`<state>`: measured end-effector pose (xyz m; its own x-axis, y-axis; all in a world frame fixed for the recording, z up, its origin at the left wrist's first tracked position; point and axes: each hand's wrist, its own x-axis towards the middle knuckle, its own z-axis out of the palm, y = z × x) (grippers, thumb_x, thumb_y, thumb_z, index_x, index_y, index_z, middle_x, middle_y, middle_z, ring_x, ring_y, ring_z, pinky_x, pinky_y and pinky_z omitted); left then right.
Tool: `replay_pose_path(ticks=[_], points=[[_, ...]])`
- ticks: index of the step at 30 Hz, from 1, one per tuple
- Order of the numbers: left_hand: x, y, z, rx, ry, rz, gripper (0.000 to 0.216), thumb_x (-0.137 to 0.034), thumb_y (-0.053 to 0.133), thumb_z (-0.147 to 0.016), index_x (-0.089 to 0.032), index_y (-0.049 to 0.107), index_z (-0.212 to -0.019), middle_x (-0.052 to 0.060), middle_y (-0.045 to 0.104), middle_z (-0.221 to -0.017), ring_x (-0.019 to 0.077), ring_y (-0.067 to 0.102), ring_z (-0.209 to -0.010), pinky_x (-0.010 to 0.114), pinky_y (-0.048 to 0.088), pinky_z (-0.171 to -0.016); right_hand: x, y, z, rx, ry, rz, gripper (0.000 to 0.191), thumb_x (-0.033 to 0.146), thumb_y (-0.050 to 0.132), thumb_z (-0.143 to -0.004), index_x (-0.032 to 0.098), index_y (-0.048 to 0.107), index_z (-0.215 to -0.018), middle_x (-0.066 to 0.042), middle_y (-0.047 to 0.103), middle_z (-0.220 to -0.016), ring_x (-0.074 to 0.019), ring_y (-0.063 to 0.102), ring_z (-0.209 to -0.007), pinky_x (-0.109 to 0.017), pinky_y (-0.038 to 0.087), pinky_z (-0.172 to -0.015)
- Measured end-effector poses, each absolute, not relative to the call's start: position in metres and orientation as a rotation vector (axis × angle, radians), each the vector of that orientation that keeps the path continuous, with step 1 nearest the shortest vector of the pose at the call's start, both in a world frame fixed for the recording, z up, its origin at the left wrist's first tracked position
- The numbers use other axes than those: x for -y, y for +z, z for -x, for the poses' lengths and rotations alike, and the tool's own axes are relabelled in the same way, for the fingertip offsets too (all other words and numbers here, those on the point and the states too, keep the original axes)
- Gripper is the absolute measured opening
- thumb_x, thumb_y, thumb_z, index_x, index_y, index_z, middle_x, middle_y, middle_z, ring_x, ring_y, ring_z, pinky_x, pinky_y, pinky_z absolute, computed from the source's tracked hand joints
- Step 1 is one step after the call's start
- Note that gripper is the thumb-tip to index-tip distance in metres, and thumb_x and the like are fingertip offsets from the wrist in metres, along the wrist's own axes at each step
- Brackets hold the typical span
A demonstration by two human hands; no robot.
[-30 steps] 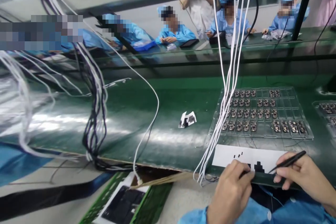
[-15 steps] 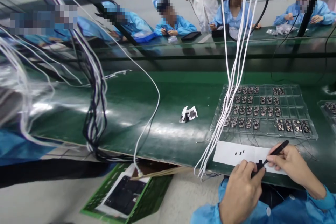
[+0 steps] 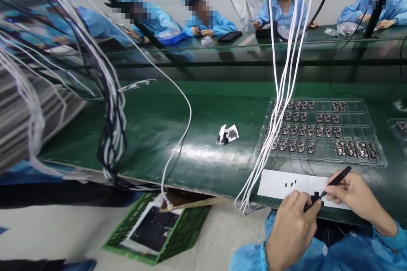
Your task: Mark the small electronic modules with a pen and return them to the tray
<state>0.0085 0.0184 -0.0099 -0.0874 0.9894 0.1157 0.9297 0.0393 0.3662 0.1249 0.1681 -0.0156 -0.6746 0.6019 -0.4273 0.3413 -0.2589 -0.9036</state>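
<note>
Across the background, several co-workers in blue coats and caps [image 3: 216, 23] are sitting along a far green bench, while on the near side a glossy dark-green tabletop [image 3: 203, 112] is running the width of the view. A bundle of thin white cables [image 3: 284, 95] is hanging down in front of a clear plastic compartment tray [image 3: 356, 130], whose rows are holding small black circuit boards [image 3: 361, 149], with some compartments bare. Between the tray and the person, a long white paper strip [image 3: 273, 184] is lying near the table's edge, bearing three tiny black slips [image 3: 291, 184] and, toward its right part, a black cut-out piece with stepped edges [image 3: 316, 194]. The right hand [image 3: 348, 189] is gripping a slim black pointed tool [image 3: 341, 176], probably tweezers, and its tip is meeting or nearly meeting that cut-out. The left hand [image 3: 291, 224] is bending its fingers over the strip, thumb and forefinger at the cut-out's lower left; whether they are pinching it or only pressing, I cannot tell. The step in hand seems to be working the tool's tip at the cut-out, and the next move is probably calling for a light, steady tip while the left fingers are bracing the paper.
</note>
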Motion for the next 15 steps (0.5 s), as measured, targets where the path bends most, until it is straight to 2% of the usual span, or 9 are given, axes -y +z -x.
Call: replay_pose_path(ticks=[15], points=[[-0.0177,-0.0115,-0.0082,-2.131,0.515,-1.997,0.034,-0.012,0.050,-0.079,-0.022,0.057,-0.111,0.006,0.050,-0.093,0.0207,0.047,-0.080,0.034,0.046,-0.066,-0.1711,-0.0101,-0.1251,1.808,2.055,1.190,0.029,0.039,0.074,-0.059,0.015,0.059,-0.069,-0.003,0.066,-0.057,-0.0218,0.067,-0.059,-0.027,0.051,-0.048]])
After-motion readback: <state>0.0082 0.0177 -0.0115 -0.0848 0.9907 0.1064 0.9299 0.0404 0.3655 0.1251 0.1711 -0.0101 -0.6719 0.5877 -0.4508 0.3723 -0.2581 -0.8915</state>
